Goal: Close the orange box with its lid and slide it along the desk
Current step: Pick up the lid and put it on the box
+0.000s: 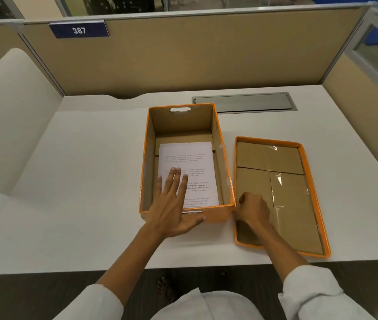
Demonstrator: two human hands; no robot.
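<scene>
The right hand (253, 210) is curled over the near left rim of the shallow orange cardboard lid (308, 158), fingers folded as if pinching that edge; whether the lid is truly gripped I cannot tell, since the fingertips are tucked out of sight. The left hand (171, 204) is spread flat and open, holding nothing, its fingers reaching over the near wall of the open orange cardboard box (220, 144) and its thumb against the box's front face.

The box sits at the middle of the white desk (91, 158), the lid lying inside-up just beside it at three o'clock. To close it well, the lid probably needs lifting, flipping rim-down and squaring over all four corners while the left hand steadies the box and clears the opening.

White printed sheets (186, 158) lie on the box floor, their text too small to read. The near handle slot is mostly hidden by the left hand. At twelve o'clock a grey metal cable hatch (243, 102) is set in the desk.
</scene>
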